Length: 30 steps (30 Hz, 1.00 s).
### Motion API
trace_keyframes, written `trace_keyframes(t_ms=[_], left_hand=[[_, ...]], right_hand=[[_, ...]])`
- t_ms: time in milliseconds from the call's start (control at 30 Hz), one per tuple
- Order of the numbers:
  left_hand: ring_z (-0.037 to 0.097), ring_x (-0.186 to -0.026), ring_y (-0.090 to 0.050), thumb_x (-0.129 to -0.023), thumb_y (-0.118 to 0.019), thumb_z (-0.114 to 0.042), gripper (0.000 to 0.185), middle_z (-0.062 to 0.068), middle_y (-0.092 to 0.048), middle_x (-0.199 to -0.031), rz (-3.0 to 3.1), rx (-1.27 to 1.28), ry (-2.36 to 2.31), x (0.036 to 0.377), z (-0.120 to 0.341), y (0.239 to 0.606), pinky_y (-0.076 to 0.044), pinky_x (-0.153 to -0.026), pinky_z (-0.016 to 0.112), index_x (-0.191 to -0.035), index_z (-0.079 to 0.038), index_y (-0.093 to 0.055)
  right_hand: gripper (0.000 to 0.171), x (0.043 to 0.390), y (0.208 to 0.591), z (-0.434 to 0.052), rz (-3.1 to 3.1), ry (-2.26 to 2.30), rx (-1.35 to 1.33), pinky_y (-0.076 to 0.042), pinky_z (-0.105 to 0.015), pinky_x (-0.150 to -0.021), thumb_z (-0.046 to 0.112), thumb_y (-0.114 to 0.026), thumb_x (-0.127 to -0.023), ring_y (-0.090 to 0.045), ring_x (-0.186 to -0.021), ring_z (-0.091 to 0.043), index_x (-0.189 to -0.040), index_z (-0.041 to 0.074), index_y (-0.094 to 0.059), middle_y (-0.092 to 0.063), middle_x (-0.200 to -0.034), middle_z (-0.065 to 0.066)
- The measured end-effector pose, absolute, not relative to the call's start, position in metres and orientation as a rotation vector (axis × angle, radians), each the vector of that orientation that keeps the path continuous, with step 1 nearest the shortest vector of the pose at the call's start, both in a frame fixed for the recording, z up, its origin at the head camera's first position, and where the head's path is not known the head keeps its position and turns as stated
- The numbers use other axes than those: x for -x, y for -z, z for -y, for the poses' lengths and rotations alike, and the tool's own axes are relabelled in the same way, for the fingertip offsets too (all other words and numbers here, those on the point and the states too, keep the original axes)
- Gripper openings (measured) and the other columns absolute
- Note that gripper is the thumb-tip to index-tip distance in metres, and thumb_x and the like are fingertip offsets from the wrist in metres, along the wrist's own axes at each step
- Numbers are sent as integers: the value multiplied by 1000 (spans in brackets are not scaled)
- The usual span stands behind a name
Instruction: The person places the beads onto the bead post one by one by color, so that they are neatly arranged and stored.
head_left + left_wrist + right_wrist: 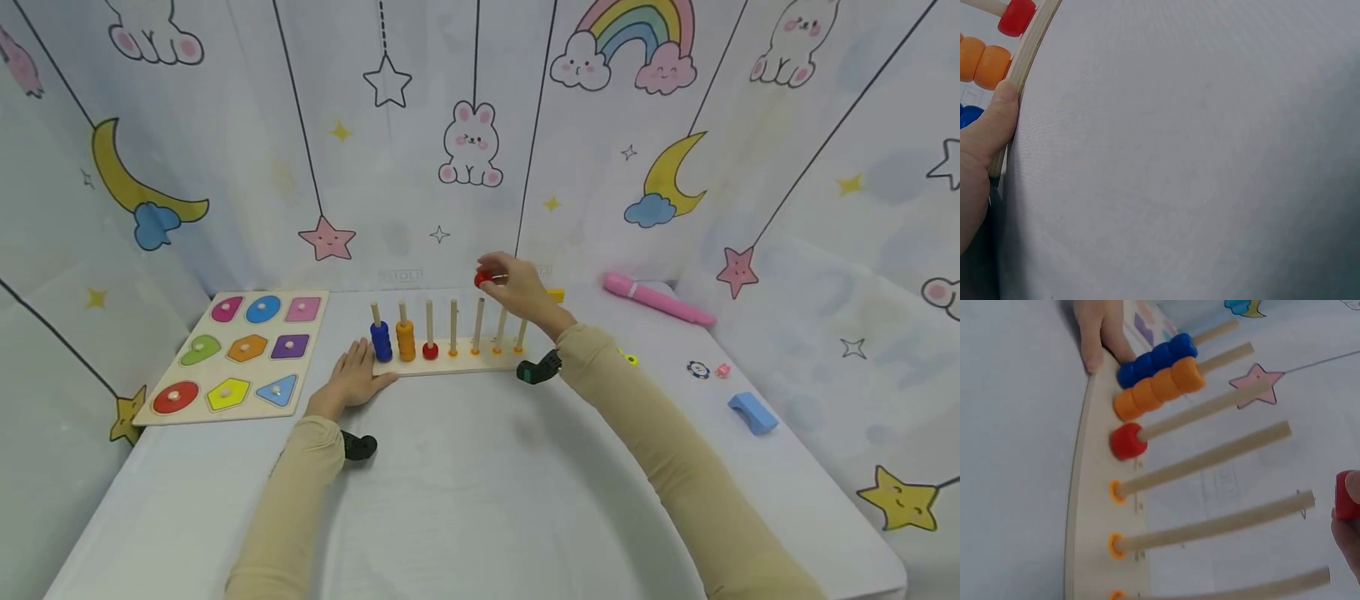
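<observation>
Two beige sleeves reach in from the near edge over the white-covered worktop (480, 500), each wrist wearing a small dark camera. Of the two hands, the left hand (352, 379) lies flat with relaxed fingers on the cloth, its fingertips against the left end of the wooden peg board (450, 364); the left wrist view shows the thumb (1004, 100) pressed to the board's edge. That board carries a row of upright wooden pegs: the first holds a stack of blue beads (381, 341), the second a stack of orange beads (406, 341), the third a single red bead (430, 352), and the others show only small orange collars at their feet. The right hand (517, 287) is raised above the right part of the row, fingers curled, pinching another red bead (482, 278) between its fingertips, clear of the peg tops; in the right wrist view this held bead (1346, 495) sits just beyond the tip of one bare peg. To the left of the peg board lies a shape puzzle board (234, 354) with nine coloured pieces. Off to the right rest a pink stick-like toy (656, 298), a blue arch block (752, 412) and a few small bits near the cloth's edge.
</observation>
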<state>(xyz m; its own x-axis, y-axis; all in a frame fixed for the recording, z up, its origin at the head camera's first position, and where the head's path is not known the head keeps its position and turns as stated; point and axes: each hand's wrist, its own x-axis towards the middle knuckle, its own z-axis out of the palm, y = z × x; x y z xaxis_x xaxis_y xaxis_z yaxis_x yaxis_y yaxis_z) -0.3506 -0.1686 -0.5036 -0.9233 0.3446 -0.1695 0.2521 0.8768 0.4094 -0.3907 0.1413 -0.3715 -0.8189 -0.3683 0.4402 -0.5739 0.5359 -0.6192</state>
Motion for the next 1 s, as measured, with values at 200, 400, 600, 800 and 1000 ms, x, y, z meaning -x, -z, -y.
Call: trace_keyframes(t_ms=[200,400,600,800,1000], left_hand=[[43,-140,5,-98,-42,-46,84,32,3,-151,-2820,-461,-586,348,166,497,3,-112,53,-144,15,-5],[44,-139,5,-98,-42,-46,84,32,4,-151,-2819,-453,-589,348,166,497,3,-112,53,-144,15,-5],[41,-140,9,-98,-40,-49,86,29,7,-152,-2808,-446,-598,352,169,506,7,-112,51,-145,12,-2],[40,-140,10,-97,-40,-50,88,28,7,-153,-2806,-441,-594,355,170,510,8,-112,51,-146,11,-1],[40,-140,9,-96,-40,-52,89,29,7,-152,-2806,-442,-575,354,169,506,8,-112,50,-146,12,-2]], right_hand=[[35,390,369,-102,2603,-1133,-881,-50,-21,-85,2,-63,-89,-62,-100,-17,-123,0,-54,-65,-112,-11],[34,388,373,-80,2658,-1066,-953,-49,-19,-86,3,-64,-89,-62,-99,-16,-122,1,-55,-65,-111,-10],[35,386,378,-70,2676,-1041,-949,-49,-18,-86,3,-65,-88,-62,-100,-15,-122,1,-55,-65,-111,-10],[38,385,378,-66,2681,-1018,-972,-48,-19,-87,4,-66,-88,-62,-101,-16,-124,1,-55,-65,-113,-9],[37,384,376,-64,2678,-944,-985,-47,-20,-90,7,-63,-90,-60,-104,-17,-125,1,-53,-63,-116,-10]])
